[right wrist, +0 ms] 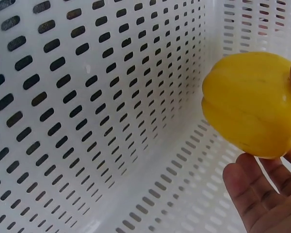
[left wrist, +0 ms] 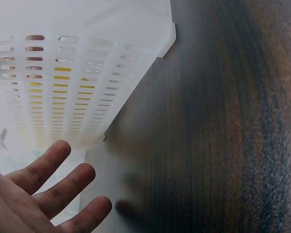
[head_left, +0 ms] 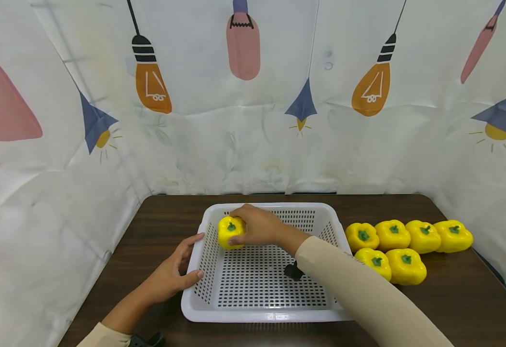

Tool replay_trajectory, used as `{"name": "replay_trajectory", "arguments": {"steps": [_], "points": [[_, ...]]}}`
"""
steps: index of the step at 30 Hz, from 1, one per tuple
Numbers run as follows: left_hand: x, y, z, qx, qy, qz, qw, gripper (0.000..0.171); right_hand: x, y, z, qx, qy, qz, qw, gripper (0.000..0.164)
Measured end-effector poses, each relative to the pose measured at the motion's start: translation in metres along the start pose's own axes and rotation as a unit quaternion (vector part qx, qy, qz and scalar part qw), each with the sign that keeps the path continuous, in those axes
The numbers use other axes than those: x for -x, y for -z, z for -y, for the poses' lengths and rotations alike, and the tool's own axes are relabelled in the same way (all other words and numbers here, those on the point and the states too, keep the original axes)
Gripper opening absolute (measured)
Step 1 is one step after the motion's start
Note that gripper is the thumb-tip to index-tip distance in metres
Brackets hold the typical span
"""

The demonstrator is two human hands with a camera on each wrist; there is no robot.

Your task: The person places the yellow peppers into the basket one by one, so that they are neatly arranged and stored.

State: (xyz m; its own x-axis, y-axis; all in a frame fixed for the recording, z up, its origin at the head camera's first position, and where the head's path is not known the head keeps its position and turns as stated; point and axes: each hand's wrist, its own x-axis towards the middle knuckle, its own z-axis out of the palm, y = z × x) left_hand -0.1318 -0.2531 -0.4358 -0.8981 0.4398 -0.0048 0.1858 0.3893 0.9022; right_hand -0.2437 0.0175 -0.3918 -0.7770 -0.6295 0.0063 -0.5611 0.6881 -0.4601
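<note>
A yellow bell pepper (head_left: 228, 230) with a green stem is in the back left part of a white perforated basket (head_left: 274, 315). My right hand (head_left: 255, 225) grips this pepper between thumb and fingers. In the right wrist view the pepper (right wrist: 250, 104) is close to the basket's wall and floor, with fingers (right wrist: 262, 187) under it. My left hand (head_left: 170, 274) is at the basket's left rim, thumb and a fingertip on the edge. In the left wrist view its other fingers (left wrist: 70, 189) stretch out beside the outer wall (left wrist: 87, 63), fairly straight.
Several more yellow bell peppers (head_left: 424, 236) are grouped on the dark wooden table (head_left: 465, 299) right of the basket, two of them nearer the front. A small black object (head_left: 294, 271) shows near the right forearm. A printed white cloth (head_left: 244, 144) hangs behind the table.
</note>
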Motion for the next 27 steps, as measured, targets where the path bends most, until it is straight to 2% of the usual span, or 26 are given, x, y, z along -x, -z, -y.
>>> {"name": "replay_trajectory", "arguments": {"steps": [21,27], "points": [[-0.001,0.000,0.001,-0.007,0.005,-0.002,1.0000,0.083,-0.003,-0.017,-0.002,-0.028,-0.011,-0.034,0.999,0.070],[-0.001,0.000,0.000,-0.010,0.007,-0.005,0.9999,0.083,-0.002,-0.019,-0.001,-0.015,-0.019,-0.039,0.999,0.072]]}}
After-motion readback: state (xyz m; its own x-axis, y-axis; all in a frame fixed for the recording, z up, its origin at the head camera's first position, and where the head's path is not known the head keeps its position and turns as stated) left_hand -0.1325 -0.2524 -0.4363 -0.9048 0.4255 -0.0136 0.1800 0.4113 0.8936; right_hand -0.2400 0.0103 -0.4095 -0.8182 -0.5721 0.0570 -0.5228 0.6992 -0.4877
